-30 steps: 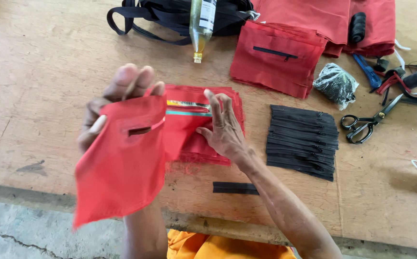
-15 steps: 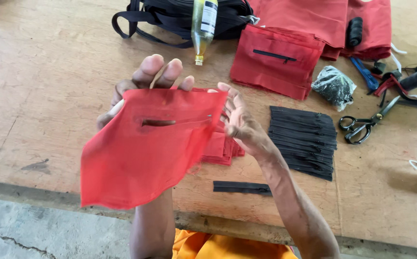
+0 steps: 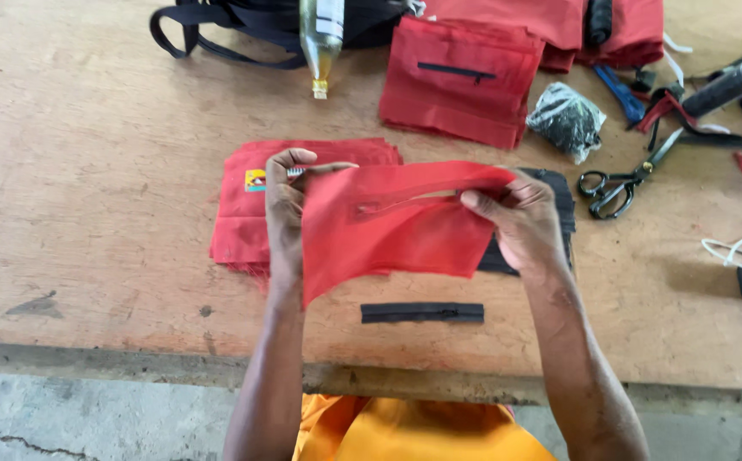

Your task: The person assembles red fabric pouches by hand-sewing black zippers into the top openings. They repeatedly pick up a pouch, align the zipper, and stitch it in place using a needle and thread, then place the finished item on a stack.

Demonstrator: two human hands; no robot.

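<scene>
Sewing workshop, scissors (image 3: 623, 177), cut zippers (image 3: 422, 312)

Red fabric panel (image 3: 397, 226) with slit opening is hanging stretched, tilted, above the black zipper strip (image 3: 422, 312).
</scene>
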